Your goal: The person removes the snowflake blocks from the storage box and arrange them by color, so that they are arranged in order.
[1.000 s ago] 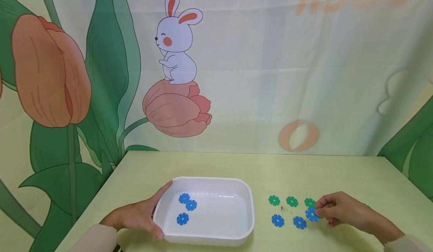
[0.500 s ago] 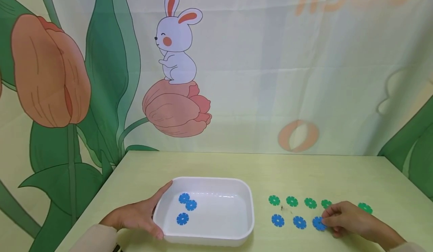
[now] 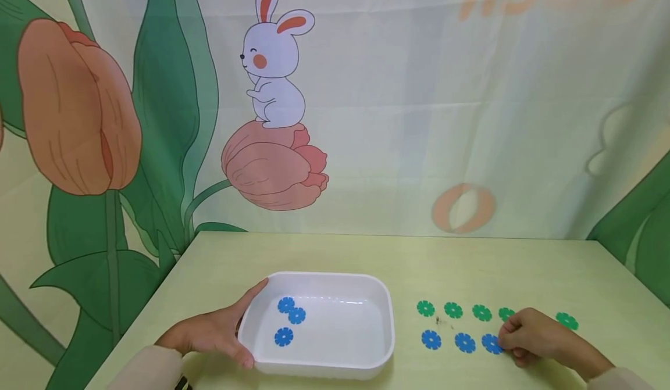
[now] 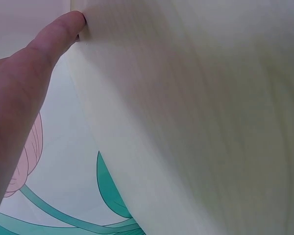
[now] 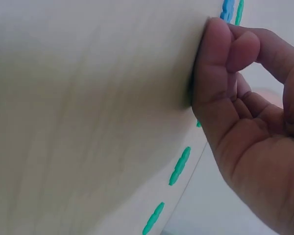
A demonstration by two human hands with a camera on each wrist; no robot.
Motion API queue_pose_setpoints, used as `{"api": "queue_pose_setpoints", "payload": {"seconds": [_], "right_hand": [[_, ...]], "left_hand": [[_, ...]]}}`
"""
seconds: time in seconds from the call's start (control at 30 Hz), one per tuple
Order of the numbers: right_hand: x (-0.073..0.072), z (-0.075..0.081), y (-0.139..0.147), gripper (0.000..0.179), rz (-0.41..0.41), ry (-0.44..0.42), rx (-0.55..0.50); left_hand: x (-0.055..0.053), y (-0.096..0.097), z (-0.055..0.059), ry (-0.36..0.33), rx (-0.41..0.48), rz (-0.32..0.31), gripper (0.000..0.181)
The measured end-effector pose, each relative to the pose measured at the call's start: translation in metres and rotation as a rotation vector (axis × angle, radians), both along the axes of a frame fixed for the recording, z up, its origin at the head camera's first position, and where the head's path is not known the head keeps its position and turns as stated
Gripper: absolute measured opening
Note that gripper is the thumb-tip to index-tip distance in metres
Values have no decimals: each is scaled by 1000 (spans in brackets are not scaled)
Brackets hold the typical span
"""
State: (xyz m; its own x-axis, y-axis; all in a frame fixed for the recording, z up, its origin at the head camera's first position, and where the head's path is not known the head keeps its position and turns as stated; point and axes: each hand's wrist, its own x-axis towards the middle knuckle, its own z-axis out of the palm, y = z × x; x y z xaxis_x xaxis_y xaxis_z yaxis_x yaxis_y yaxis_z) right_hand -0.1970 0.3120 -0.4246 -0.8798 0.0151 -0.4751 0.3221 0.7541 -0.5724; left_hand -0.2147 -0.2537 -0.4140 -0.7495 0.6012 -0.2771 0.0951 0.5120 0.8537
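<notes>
In the head view a white rectangular tray (image 3: 324, 372) stands left of the table's middle. My left hand (image 3: 214, 332) grips its left side, thumb at the front corner and a finger at the back corner. Three blue notched plastic discs lie inside, such as the blue disc (image 3: 284, 336). Right of the tray, my right hand (image 3: 536, 337) pinches the right edge of a blue disc (image 3: 492, 344) lying flat on the table. Two more, a blue disc (image 3: 464, 343) and another blue disc (image 3: 431, 339), continue that row leftward. The right fingertips hide part of the pinched disc.
Behind the blue row runs a row of green discs, among them a green disc (image 3: 453, 310) and, at far right, another green disc (image 3: 567, 321). My right hand partly covers one green disc. A printed curtain (image 3: 387, 117) hangs behind the pale table (image 3: 335, 253).
My right hand has brought the blue disc down and rightward onto the table, then shifted it slightly left into the blue row. My left hand and the tray stay in place.
</notes>
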Motion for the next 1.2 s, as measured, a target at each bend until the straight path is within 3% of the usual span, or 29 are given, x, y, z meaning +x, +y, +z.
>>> {"api": "queue_pose_setpoints", "payload": {"seconds": [0.33, 0.57, 0.73, 0.9, 1.2], "right_hand": [[2, 6, -1, 8, -15, -8, -82], [0, 32, -13, 16, 178, 75, -281], [-9, 53, -41, 19, 279, 97, -344], [-18, 71, -79, 16, 315, 130, -350], [-29, 81, -145, 13, 355, 160, -363]], "left_hand": [[0, -3, 1, -3, 23, -14, 133], [0, -3, 2, -11, 24, -6, 135], [-2, -1, 1, -17, 17, -8, 136], [-3, -1, -1, -15, 33, -28, 136], [-4, -1, 0, -23, 37, -31, 136]]}}
